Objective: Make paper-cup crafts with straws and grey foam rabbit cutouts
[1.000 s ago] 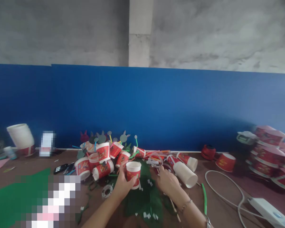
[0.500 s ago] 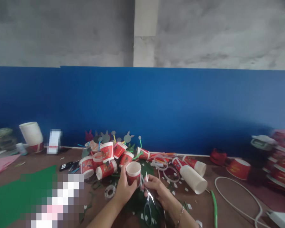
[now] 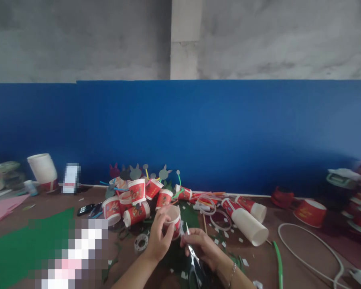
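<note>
A red paper cup [image 3: 176,227] with a white rim is in my left hand [image 3: 159,240], mouth up. The fingers of that hand reach over the rim while the thumb presses the near side. In my right hand [image 3: 203,245], just beside the cup, is a pair of scissors [image 3: 192,255], pointed away from me with its dark handles low. A pale strip [image 3: 182,232] shows between the cup and my right fingertips; I cannot tell what it is. Several red paper cups [image 3: 136,213] lie piled behind, some carrying straws and animal-shaped paper cutouts [image 3: 135,171].
A roll of tape [image 3: 141,242] lies left of my left hand. Stacked cups [image 3: 249,226], a coiled pale tube [image 3: 222,220] and a green straw [image 3: 277,263] are on the right. White and green scraps [image 3: 245,262] litter the brown table. Green paper [image 3: 48,228] covers the left side.
My left fingers have shifted up over the cup's rim. My right hand and the scissors have come slightly lower, and the view has shifted a little.
</note>
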Demonstrator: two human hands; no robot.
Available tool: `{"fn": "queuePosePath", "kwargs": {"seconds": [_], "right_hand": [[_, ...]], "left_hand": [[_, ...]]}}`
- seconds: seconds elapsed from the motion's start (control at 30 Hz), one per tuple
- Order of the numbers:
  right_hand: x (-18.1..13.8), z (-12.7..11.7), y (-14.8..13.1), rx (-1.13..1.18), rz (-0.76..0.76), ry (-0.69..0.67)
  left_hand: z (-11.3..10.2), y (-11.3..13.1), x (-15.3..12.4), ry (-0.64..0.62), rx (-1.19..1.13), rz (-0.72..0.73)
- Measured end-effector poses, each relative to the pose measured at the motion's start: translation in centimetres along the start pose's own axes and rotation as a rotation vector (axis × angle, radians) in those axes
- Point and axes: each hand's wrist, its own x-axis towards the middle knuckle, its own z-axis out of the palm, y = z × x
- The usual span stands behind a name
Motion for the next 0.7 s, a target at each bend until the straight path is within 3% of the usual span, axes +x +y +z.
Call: {"fn": "queuePosePath", "kwargs": {"seconds": [0.33,0.7], "right_hand": [[0.3,-0.1,0.2,0.006,0.001,-0.043],[0.6,-0.4,0.2,-0.045,0.036,-0.077]], "left_hand": [[-0.3,0.6,-0.1,-0.080,-0.068,-0.020],[0.2,-0.6,-0.7,-0.052,0.149,0.012]]}}
